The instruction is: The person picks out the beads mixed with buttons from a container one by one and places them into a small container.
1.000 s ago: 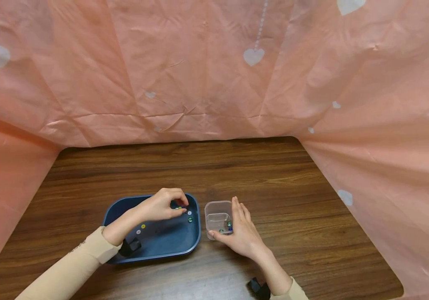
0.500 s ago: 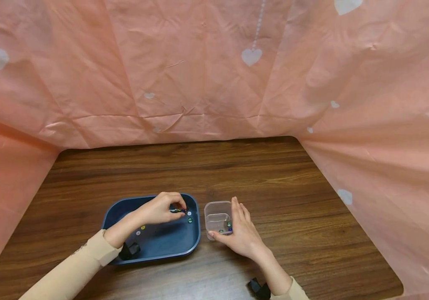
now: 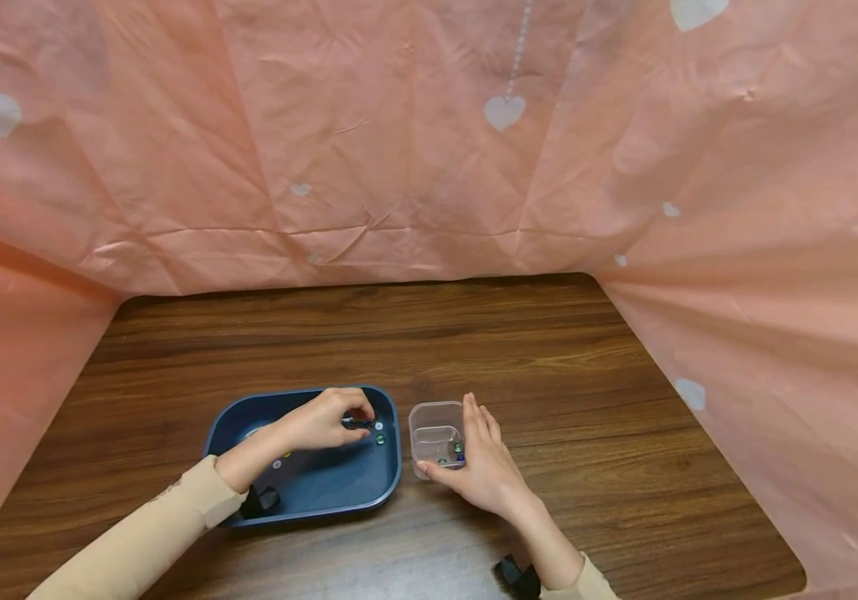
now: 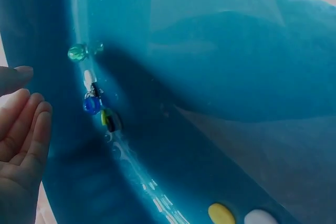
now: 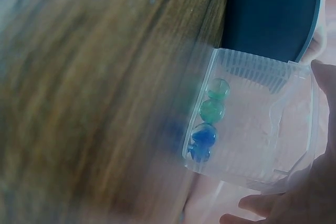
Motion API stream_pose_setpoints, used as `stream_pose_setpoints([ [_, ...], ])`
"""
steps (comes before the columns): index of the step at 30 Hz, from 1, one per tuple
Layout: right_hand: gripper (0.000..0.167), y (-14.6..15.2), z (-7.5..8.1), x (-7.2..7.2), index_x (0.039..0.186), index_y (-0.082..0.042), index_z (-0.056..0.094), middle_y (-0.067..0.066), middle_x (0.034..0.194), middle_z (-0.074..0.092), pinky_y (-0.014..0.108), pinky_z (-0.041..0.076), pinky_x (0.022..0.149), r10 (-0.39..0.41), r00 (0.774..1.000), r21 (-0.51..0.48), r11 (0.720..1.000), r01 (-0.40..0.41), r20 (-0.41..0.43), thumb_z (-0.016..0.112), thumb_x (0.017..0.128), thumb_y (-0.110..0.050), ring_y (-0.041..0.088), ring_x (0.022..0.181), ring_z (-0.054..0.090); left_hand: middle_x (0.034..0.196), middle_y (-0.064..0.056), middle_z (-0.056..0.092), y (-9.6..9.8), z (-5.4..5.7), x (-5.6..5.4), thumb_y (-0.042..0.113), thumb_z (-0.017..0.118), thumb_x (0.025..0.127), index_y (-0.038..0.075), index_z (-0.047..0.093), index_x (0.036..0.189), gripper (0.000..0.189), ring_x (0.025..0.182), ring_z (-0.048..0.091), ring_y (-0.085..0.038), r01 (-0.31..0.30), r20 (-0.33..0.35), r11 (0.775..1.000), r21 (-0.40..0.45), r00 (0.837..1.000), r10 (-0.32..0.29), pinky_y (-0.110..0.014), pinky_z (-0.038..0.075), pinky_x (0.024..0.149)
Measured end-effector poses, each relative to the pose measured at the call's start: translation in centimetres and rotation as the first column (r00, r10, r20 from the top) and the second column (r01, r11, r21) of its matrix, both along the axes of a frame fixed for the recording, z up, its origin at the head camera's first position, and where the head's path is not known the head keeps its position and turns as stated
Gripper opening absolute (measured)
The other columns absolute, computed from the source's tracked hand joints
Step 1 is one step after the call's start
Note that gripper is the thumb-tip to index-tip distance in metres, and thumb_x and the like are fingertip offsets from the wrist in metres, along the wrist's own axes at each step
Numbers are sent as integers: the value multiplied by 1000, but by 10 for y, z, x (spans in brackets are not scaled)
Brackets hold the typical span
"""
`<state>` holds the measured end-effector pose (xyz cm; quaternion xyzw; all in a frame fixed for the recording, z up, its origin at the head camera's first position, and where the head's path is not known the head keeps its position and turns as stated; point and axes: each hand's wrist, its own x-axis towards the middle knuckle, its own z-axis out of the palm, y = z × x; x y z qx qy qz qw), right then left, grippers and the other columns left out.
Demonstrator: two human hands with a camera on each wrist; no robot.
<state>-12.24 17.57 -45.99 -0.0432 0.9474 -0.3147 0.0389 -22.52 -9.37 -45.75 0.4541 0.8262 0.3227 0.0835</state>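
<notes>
My left hand (image 3: 327,419) is inside the blue tray (image 3: 387,497), near its right end. In the left wrist view, thumb and fingertips stand a little apart with nothing between them. Beside them along the tray wall lie a green marble (image 4: 77,52), a white piece (image 4: 88,78), a blue marble (image 4: 92,104) and a small yellow piece (image 4: 104,117). My right hand (image 3: 485,467) holds a clear plastic box (image 3: 429,408), its thumb at the near rim and fingers along the right side. Green marbles (image 5: 212,110) and blue marbles (image 5: 203,135) lie in the box.
A yellow flat piece (image 4: 221,213) and a white flat piece (image 4: 261,217) lie farther left in the tray. Wooden table (image 3: 609,375) surrounds tray and box. Pink sheeting (image 3: 399,167) hangs behind and at both sides.
My left hand has shifted slightly toward the near side within the tray, its forearm now covering more of the yellow flat piece. My right hand and the box have stayed in place.
</notes>
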Motion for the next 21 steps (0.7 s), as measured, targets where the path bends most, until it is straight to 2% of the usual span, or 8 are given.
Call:
stream_pose_setpoints([
  [14,118,0,0,0,156,-3,5,16,162,12,64,26,110,4,1000,1,1000,-4,9,71,79,-62,39,147,13,93,1,63,6,-6,-6,9,74,85,5,70,95,11,86,62,-11,25,-7,998,-64,1000,-26,-24,54,75],
  [21,118,0,-1,0,157,-4,4,15,163,11,64,25,110,-1,1000,-2,1000,1,24,71,79,-62,38,147,11,90,1,62,12,-12,-6,7,74,83,5,69,92,10,83,61,-11,74,-24,993,-92,997,-77,-24,53,73],
])
